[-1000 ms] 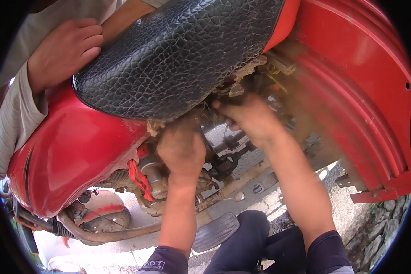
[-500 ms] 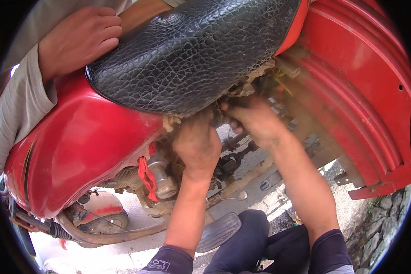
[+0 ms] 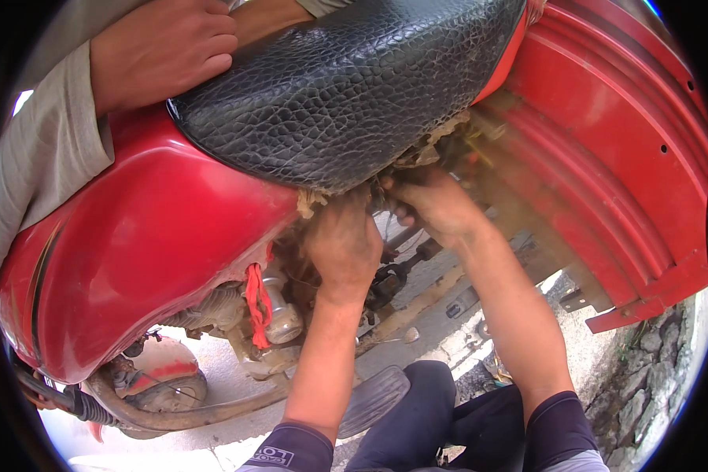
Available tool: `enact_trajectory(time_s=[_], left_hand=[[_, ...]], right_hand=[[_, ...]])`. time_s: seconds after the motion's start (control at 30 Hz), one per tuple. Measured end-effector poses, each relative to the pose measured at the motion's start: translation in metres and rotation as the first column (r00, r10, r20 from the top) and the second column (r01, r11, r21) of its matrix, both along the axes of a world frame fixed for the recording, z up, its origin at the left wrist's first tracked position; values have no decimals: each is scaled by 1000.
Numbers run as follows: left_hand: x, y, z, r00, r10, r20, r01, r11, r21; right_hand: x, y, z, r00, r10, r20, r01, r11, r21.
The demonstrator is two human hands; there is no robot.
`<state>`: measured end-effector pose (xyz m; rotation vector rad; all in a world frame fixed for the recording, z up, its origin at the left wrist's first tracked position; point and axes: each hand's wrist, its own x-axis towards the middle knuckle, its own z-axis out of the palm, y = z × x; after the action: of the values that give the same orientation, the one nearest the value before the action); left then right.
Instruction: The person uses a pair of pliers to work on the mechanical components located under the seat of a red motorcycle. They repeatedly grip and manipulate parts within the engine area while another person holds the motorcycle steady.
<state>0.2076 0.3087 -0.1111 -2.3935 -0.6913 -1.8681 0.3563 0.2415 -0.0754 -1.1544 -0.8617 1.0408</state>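
Both my hands reach in under the edge of a black textured seat (image 3: 322, 110) on a red three-wheeled motorcycle. My left hand (image 3: 342, 244) is back-up among dusty parts below the seat, and its fingers are hidden. Beside it, my right hand (image 3: 433, 206) has its fingers curled in a pinch near thin dark wires; what lies between the fingertips is too small to make out. Torn brownish material (image 3: 433, 141) hangs from the seat's underside just above the right hand.
A red fuel tank (image 3: 149, 236) is at left, with a red cloth strip (image 3: 257, 307) below it. Another person's hand (image 3: 165, 51) rests beside the seat. Red ridged body panels (image 3: 606, 157) stand at right; a footrest (image 3: 376, 400) is low in front. Rough stones (image 3: 645, 401) lie at lower right.
The view has shifted slightly, so the tank and the panels sit a little differently. Both my hands stay under the seat edge with nearly the same pose.
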Motion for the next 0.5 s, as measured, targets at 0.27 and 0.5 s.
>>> enact_trajectory(time_s=[0.27,0.5], left_hand=[[-5,1,-6,1000,8,-20,-9,998,-68],[-8,-17,4,960,-215,179,254,939,-230]], right_hand=[[3,-1,-9,997,75,-15,-74,995,64],[31,-9,-26,983,129,-127,-117,989,95]])
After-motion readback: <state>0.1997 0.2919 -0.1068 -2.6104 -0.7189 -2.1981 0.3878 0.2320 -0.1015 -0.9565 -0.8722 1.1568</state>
